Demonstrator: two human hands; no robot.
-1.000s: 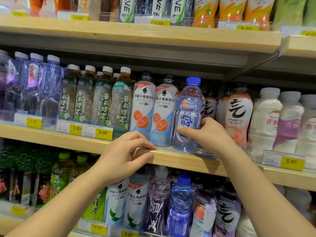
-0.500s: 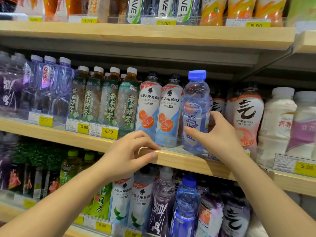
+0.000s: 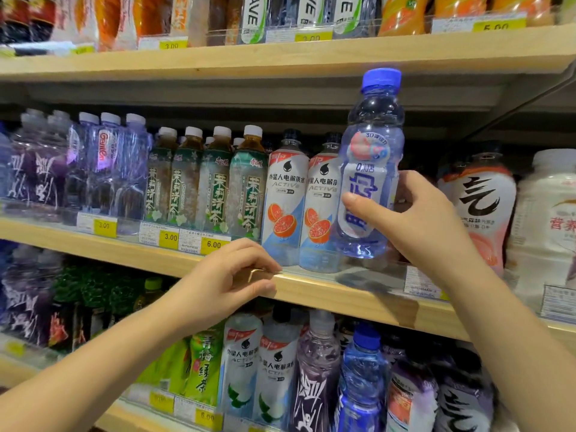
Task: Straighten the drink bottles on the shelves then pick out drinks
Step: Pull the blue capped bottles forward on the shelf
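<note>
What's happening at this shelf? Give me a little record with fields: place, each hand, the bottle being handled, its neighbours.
place: shop shelves stocked with drink bottles
right hand: grips the blue-capped bottle around its lower half
bottle state: nearly upright, held just above the middle shelf
left hand: fingers curled over that shelf's front edge
neighbours: two grapefruit bottles stand right beside it

Grapefruit bottles (image 3: 285,207) crowd just left of the grip (image 3: 417,219); a white-labelled bottle (image 3: 480,207) stands right; bare shelf (image 3: 343,296) lies below.
</note>
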